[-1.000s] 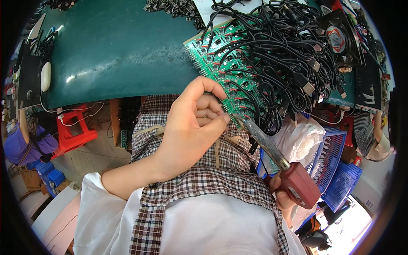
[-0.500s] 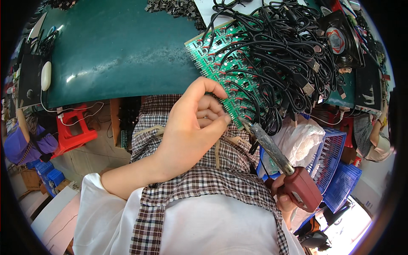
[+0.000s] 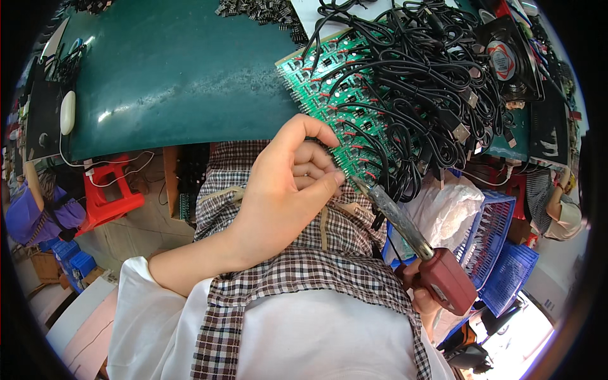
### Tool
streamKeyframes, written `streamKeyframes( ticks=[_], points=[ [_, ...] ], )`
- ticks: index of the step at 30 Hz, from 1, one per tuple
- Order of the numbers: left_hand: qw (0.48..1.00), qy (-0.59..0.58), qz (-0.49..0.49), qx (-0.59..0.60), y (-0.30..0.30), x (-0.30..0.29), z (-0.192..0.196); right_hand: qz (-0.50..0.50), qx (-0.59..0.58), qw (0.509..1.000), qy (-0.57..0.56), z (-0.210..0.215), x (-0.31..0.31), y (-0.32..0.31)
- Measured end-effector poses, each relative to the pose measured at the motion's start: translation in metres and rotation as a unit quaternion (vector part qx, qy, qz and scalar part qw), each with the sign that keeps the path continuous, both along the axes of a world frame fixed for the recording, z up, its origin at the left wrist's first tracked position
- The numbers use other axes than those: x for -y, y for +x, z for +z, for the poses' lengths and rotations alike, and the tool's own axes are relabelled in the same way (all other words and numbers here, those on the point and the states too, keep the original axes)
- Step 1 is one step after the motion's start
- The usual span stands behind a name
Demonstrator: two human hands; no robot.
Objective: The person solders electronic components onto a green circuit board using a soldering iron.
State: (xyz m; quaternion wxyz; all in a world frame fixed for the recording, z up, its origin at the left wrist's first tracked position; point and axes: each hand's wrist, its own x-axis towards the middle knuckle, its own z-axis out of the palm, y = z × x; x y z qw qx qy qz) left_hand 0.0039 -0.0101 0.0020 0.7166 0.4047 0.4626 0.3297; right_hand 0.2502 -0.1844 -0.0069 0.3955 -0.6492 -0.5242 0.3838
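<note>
Circuit board (image 3: 339,98), green, lies at one o'clock in the view, black cables (image 3: 437,104) heaped over its three-o'clock side. The left hand (image 3: 282,183) curls at its seven-o'clock edge; whether it pinches the board, I cannot tell. At four o'clock, the right hand (image 3: 424,299) grasps a soldering iron (image 3: 413,229), its tip close to the board's six-o'clock end.
</note>
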Motion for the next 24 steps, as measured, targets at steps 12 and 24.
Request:
streamKeyframes(
  ticks=[12,24],
  points=[
    [0.696,0.454,0.101,-0.547,-0.078,-0.124,-0.030,-0.048,-0.033,0.998,-0.007,0.006,-0.005,-0.014],
    [0.752,0.441,0.039,-0.488,-0.104,-0.171,-0.035,-0.038,-0.049,0.998,0.003,0.007,-0.014,-0.022]
  ],
)
